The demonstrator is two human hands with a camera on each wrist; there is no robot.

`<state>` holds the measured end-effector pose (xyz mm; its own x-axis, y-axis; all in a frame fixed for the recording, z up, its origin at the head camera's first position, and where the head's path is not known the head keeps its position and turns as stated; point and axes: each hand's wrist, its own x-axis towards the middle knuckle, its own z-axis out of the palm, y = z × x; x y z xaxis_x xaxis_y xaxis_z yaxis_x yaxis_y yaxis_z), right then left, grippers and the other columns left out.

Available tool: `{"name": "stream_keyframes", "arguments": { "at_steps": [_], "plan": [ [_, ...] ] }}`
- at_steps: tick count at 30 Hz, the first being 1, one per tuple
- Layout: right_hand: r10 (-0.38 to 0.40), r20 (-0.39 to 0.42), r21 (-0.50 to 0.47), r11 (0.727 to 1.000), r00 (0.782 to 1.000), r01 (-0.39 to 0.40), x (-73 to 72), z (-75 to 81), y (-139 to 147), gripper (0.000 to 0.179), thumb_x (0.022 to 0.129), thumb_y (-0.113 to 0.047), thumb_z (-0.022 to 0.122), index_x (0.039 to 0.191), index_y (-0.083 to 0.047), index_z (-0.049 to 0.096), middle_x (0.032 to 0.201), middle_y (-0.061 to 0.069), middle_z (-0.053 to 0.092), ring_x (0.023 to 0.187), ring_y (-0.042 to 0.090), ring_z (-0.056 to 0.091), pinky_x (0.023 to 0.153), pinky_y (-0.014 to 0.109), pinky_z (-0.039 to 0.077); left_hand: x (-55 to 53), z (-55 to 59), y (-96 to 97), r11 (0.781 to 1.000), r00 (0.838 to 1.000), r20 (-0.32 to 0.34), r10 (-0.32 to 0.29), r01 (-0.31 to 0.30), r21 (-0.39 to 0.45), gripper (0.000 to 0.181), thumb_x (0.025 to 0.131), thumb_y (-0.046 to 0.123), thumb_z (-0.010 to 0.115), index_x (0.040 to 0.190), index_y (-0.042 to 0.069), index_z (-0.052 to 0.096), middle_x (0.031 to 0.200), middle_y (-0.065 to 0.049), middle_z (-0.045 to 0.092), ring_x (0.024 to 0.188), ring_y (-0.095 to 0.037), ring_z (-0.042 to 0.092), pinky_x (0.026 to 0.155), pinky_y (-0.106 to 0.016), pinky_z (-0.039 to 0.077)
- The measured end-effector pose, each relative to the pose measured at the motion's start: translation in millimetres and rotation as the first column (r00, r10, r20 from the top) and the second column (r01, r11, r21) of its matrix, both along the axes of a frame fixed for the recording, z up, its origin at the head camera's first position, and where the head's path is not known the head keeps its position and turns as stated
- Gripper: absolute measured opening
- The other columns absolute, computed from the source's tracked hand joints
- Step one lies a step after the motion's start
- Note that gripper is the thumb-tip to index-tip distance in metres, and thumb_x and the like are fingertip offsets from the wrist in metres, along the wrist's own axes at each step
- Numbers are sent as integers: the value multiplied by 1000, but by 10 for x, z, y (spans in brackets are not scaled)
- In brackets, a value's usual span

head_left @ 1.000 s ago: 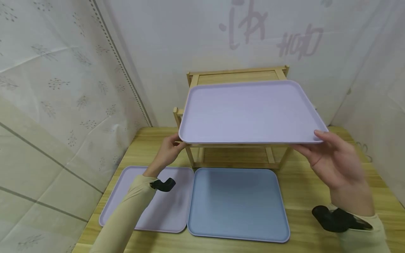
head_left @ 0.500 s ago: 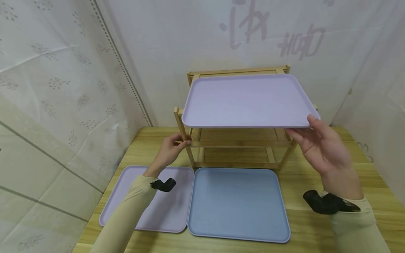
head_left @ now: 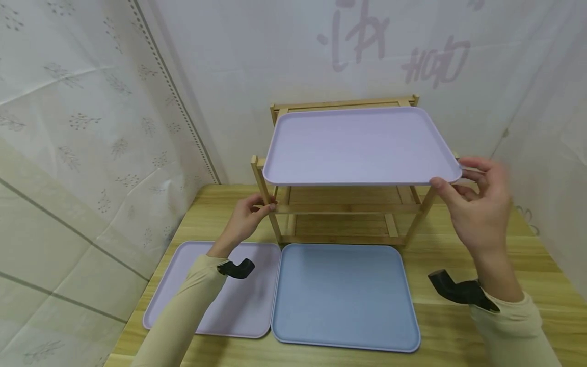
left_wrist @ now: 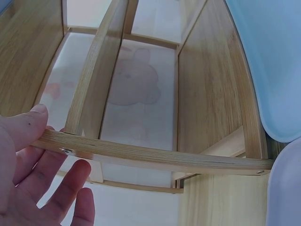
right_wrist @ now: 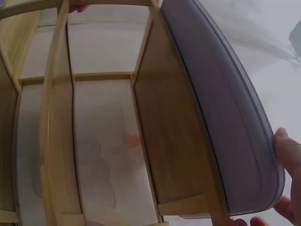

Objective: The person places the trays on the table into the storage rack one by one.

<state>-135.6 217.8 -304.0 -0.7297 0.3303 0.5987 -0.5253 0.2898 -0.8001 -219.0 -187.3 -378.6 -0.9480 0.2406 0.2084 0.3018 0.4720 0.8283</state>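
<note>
A lilac tray [head_left: 362, 145] lies on an upper tier of the wooden shelf rack [head_left: 348, 208], its front edge reaching forward over the lower shelves. My right hand [head_left: 481, 209] holds the tray's front right corner, thumb at the front rim and fingers along the right side. In the right wrist view, the tray's underside [right_wrist: 235, 127] runs along the shelf board. My left hand [head_left: 245, 219] grips the rack's front left post, seen in the left wrist view as a wooden bar [left_wrist: 141, 155] with the thumb over it and fingers behind.
On the wooden table [head_left: 458, 326], a blue tray [head_left: 344, 300] lies flat in front of the rack. A second lilac tray [head_left: 243, 306] lies beside it at left, partly under my left forearm. Pale patterned cloth [head_left: 91, 127] hangs at the back and sides.
The lilac tray has moved back and down onto the rack. My right hand has shifted from under its front edge round to the corner and right side. The left hand stays at the post.
</note>
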Motion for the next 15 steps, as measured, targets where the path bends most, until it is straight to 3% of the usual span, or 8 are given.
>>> {"name": "stream_keyframes", "arguments": {
  "at_steps": [2,4,6,10,12,15],
  "plan": [
    [-81,-55,157,984,995,89,2,-28,1,41,77,-3,79,111,9,59,119,-10,50,105,8,53,80,8,48,-2,-4,-5,1000,1000,-1,-2,2,-6,21,94,17,63,111,5,67,108,-12,71,106,-24,63,89,-40,51],
    [-117,-104,234,962,988,139,-6,-54,0,41,78,-12,81,104,13,61,118,-15,51,108,5,50,84,8,44,-2,-5,-5,1000,1000,6,-1,1,0,21,94,17,63,111,5,67,108,-12,71,106,-24,63,90,-41,51],
    [-158,-135,292,937,978,191,-23,-67,-3,47,80,-25,80,100,13,61,117,-5,58,112,8,49,87,11,38,-2,-7,-6,1000,1000,9,1,-1,3,21,94,17,63,110,6,67,108,-12,71,106,-24,63,90,-41,51],
    [-228,-205,346,893,952,289,-91,-67,-33,63,80,-50,74,91,11,63,112,24,64,112,32,54,91,25,29,-3,-7,-7,1000,1000,14,3,-4,13,20,94,17,64,109,5,68,108,-12,71,106,-24,63,90,-41,51],
    [-242,-241,364,875,940,319,-131,-56,-53,64,81,-53,72,88,10,63,107,29,64,110,43,54,92,30,26,-6,-10,-7,1000,1000,19,5,-5,15,21,94,17,64,110,4,68,108,-13,71,106,-25,63,90,-41,51],
    [-251,-259,392,855,933,339,-183,-34,-71,57,83,-45,73,89,11,63,100,29,65,107,44,55,93,34,26,-7,-17,1,1000,1000,27,9,-9,19,22,94,15,63,111,2,67,109,-16,71,106,-26,63,91,-42,50]
  ]
}}
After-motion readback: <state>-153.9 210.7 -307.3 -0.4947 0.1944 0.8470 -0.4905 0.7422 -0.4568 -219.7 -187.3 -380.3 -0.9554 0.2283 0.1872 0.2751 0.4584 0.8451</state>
